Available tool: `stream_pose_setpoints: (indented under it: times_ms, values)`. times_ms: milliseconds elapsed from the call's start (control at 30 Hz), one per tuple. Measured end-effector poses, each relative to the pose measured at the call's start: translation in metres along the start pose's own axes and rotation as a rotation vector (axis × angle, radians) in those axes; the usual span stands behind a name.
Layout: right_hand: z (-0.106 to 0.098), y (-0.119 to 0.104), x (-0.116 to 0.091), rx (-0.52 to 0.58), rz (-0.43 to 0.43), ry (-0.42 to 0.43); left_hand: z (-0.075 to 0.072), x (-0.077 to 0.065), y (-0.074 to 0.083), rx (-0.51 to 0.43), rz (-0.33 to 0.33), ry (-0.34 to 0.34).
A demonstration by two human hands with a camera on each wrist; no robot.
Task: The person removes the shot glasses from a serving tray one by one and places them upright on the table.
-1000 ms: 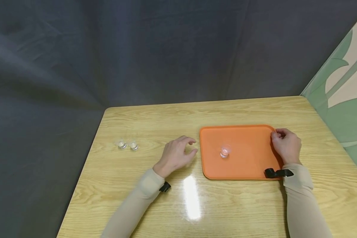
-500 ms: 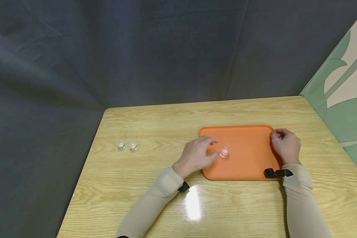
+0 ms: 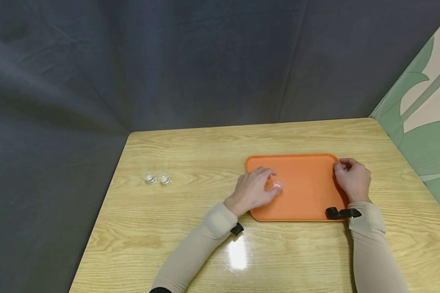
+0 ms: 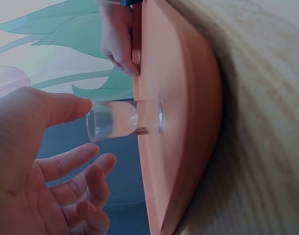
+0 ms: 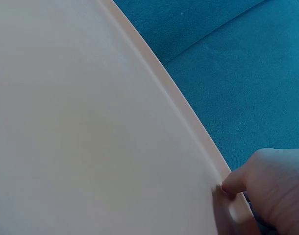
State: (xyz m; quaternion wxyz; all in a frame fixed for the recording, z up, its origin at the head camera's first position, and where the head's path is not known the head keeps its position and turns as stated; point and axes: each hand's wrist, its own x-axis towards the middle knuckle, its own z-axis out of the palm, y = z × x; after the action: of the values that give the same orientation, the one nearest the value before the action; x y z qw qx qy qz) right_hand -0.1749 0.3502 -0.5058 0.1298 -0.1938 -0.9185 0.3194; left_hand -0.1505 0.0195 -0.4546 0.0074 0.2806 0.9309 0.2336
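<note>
Left hand (image 3: 252, 190) curls loosely around the small glass (image 4: 115, 120) standing mid-tray (image 3: 308, 195), grip not closed. Right hand (image 3: 353, 179) pinches the tray's far right corner. Two more glasses (image 3: 156, 178) wait on the tabletop (image 3: 190, 154).

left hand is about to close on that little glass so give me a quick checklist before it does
1. Small glass upright on the orange tray: ok.
2. Left hand open around the glass, thumb at its rim: ok.
3. Fingers closed on the glass: not ok, they are spread and apart from it.
4. Right hand gripping the tray's right edge: ok.
5. Two other glasses on the table, away from both hands: ok.
6. Glass holds liquid: cannot tell.
</note>
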Motion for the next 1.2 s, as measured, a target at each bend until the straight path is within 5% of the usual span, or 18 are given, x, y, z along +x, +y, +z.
stream_pose_setpoints:
  times_ms: [633,1200]
  values:
    - [0.0001,-0.0007,0.0000,0.001,0.019,-0.014,0.0103,0.0037,0.0053,0.034,0.023,-0.009]
    - [-0.0006,-0.0024,-0.0011,0.005,0.022,-0.006,0.0025,-0.0052,-0.0010,0.030,0.012,0.002]
